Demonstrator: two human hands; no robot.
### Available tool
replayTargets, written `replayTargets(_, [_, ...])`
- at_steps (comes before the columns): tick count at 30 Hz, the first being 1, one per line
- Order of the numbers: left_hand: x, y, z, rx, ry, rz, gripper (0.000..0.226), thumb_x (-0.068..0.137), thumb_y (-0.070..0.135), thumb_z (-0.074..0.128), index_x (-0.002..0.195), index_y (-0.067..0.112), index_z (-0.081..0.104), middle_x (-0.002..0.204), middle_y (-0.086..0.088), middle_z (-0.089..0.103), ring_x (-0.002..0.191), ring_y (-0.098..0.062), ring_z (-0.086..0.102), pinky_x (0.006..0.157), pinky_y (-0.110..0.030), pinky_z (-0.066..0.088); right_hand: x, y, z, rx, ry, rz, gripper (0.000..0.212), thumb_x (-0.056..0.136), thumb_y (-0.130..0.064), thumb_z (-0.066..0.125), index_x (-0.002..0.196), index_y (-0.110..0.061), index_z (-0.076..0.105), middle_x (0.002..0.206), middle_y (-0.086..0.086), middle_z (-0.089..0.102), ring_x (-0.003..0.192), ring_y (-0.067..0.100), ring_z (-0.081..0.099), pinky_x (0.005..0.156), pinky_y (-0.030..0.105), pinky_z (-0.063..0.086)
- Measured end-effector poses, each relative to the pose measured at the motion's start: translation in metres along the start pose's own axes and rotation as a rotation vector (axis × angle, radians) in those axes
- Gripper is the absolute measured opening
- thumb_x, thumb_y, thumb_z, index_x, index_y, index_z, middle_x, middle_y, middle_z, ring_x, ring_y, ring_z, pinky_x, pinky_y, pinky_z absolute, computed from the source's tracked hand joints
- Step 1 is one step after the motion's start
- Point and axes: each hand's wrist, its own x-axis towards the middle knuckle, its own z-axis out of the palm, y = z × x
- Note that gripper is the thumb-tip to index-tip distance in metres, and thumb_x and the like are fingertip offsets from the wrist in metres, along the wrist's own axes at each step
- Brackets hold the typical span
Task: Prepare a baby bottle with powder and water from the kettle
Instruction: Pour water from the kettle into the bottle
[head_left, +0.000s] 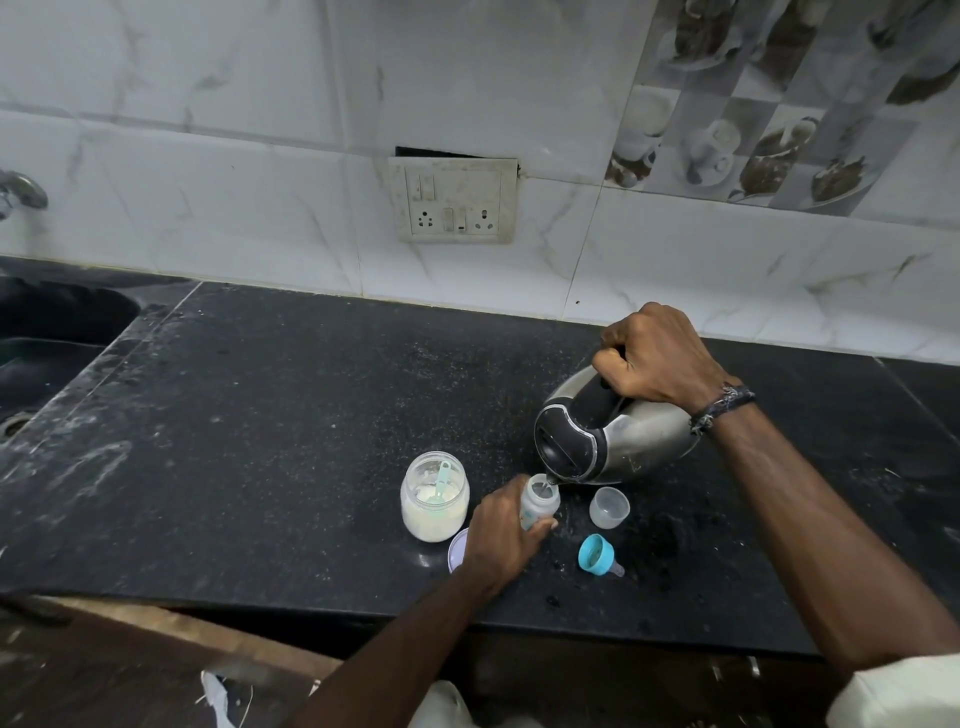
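My right hand (657, 358) grips the black handle of a steel kettle (644, 431), which is tipped forward and left so its spout sits over the mouth of the baby bottle (540, 499). A thin stream of water runs into the bottle. My left hand (501, 535) holds the small clear bottle upright on the black counter (260, 415). To the bottle's left stands an open glass jar of white powder (434, 501) with a pale green scoop inside. The blue bottle ring with its teat (598, 555) lies on its side to the right, near a clear cap (609, 507).
The jar's pale lid (457, 548) lies flat behind my left hand, partly hidden. A dark sink (47, 332) is set into the counter at far left, with a tap (21, 192) above it. A switch and socket plate (454, 200) is on the tiled wall.
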Motion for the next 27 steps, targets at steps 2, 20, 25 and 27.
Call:
replayTargets(2, [0.0,0.0,-0.001,-0.003,-0.007,-0.002,0.049,0.082,0.034,0.082,0.125,0.02,0.063,0.115,0.003,0.074,0.104,-0.013,0.069,0.092,-0.034,0.056,-0.001,0.0,0.0,0.009,0.001,-0.006,0.033,0.061,-0.033,0.037,0.041,-0.007,0.044,0.036,0.01,0.029,0.043,0.018,0.013,0.045,0.028,0.022])
replayTargets(20, [0.001,-0.003,0.002,-0.043,0.001,-0.057,0.049,0.077,0.036,0.085,0.121,0.028,0.064,0.109,0.01,0.074,0.099,-0.006,0.068,0.089,-0.032,0.057,0.0,0.042,0.024,0.254,-0.01,0.079,0.033,0.064,-0.033,0.041,0.04,-0.012,0.047,0.042,0.009,0.057,0.041,0.032,0.047,0.04,0.038,0.04])
replayTargets(25, [0.0,-0.004,0.004,-0.097,0.012,-0.095,0.045,0.075,0.035,0.084,0.116,0.03,0.066,0.102,0.013,0.074,0.093,-0.004,0.069,0.085,-0.03,0.057,-0.001,0.053,0.032,0.485,0.007,0.176,0.032,0.067,-0.023,0.046,0.037,-0.02,0.034,0.036,-0.004,0.05,0.04,0.023,0.052,0.043,0.028,0.033])
replayTargets(27, [0.001,-0.005,0.004,-0.097,0.007,-0.101,0.043,0.076,0.036,0.084,0.114,0.03,0.066,0.101,0.013,0.074,0.094,-0.003,0.069,0.085,-0.028,0.056,0.002,0.057,0.035,0.53,0.004,0.21,0.031,0.067,-0.026,0.045,0.039,-0.019,0.033,0.035,-0.005,0.041,0.038,0.012,0.039,0.042,0.026,0.027])
